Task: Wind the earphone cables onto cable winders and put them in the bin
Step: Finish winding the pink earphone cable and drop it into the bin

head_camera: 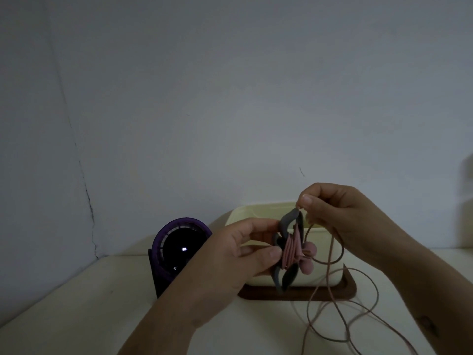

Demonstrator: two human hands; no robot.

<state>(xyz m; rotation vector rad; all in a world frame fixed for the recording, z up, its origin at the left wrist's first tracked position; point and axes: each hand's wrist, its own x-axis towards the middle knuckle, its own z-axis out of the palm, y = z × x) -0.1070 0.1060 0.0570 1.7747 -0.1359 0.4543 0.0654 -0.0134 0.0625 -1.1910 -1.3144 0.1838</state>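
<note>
The only writing is a small lit readout on the round purple device (179, 247) – too small to read. The left hand (245, 252) clamps thumb and fingers on a soft grey wavy-edged cable winder (288, 221), held before the smooth cream rectangular bin (322, 275) at the pale table's (76, 316) back edge. The right hand (330, 208) pinches the thin pink earphone cable (330, 254) – partly wound, the rest loose on the table.

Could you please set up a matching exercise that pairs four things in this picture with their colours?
Things:
1. cable winder
2. earphone cable
3. bin
4. round device

Colours:
A. cream
B. purple
C. grey
D. pink

Pairs: 1-C, 2-D, 3-A, 4-B
</note>
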